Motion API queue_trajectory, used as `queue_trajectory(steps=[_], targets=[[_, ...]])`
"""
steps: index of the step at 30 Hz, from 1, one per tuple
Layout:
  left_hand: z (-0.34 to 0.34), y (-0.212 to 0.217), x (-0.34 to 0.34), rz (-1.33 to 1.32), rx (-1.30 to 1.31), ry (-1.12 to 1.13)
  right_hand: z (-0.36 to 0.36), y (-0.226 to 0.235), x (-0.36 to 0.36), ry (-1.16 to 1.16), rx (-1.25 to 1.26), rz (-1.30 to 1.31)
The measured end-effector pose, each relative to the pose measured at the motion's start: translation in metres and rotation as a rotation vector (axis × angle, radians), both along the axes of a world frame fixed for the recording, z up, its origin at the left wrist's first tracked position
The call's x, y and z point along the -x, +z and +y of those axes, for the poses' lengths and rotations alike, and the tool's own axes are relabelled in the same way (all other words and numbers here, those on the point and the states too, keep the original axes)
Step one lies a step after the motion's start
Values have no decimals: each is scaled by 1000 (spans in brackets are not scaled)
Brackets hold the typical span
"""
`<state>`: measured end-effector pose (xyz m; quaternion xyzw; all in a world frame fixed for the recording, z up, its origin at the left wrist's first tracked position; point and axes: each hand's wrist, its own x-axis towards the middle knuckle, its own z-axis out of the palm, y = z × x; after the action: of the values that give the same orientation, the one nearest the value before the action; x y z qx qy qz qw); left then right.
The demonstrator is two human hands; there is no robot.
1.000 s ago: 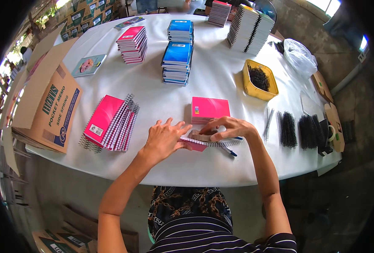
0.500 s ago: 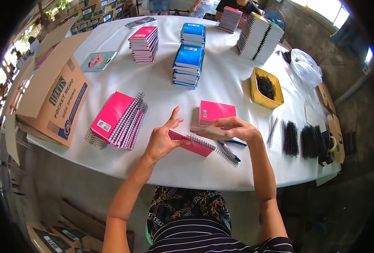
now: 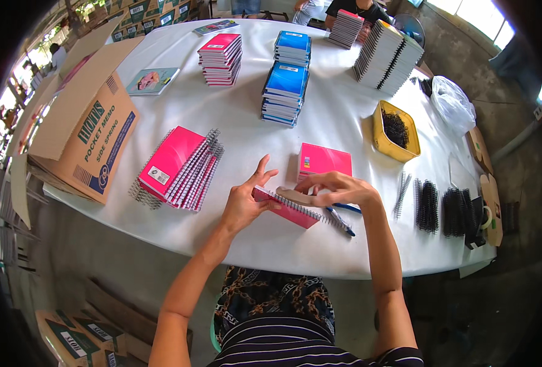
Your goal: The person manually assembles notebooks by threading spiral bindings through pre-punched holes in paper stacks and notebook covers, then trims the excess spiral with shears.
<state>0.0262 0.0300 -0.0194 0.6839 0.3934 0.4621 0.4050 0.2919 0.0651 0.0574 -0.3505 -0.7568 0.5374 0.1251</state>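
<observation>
A pink spiral notebook (image 3: 295,211) is lifted on edge just above the white table (image 3: 234,116). My left hand (image 3: 246,202) grips its left end, index finger raised. My right hand (image 3: 338,188) lies over the wire spine along its top edge. Blue-handled pliers (image 3: 342,217) rest on the table under my right hand. A second pink notebook (image 3: 325,161) lies flat just behind the hands.
A leaning row of pink spiral notebooks (image 3: 182,166) lies to the left, beside an open cardboard box (image 3: 81,128). Pink (image 3: 220,58) and blue (image 3: 286,92) stacks stand farther back. A yellow tray of black coils (image 3: 394,130) and loose black spirals (image 3: 445,208) sit right.
The notebook has been tipped up from flat onto its edge between both hands. My left hand shifted from lying over it to gripping its end.
</observation>
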Motion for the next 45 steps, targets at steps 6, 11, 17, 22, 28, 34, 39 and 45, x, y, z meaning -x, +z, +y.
queue_trajectory(steps=[6,11,17,22,28,34,39,45], targets=[[0,-3,3,1,51,-16,6,2,17,20,-20,-20],[-1,1,2,-19,136,-24,2,9,25,48,-90,-50],[14,-23,20,-106,253,-288,-15,24,-7,-109,-134,-9],[16,-9,23,-206,123,-474,-46,31,-101,-464,-244,-281],[7,-8,19,-186,341,-386,-86,-32,-65,-785,-795,-399],[-7,-5,13,-22,385,-306,-113,-89,-10,-644,-1049,-719],[-19,1,7,-158,342,-288,-121,-78,12,-920,-971,-481],[-32,0,11,-197,300,-121,-145,-40,51,-1018,-980,-146]])
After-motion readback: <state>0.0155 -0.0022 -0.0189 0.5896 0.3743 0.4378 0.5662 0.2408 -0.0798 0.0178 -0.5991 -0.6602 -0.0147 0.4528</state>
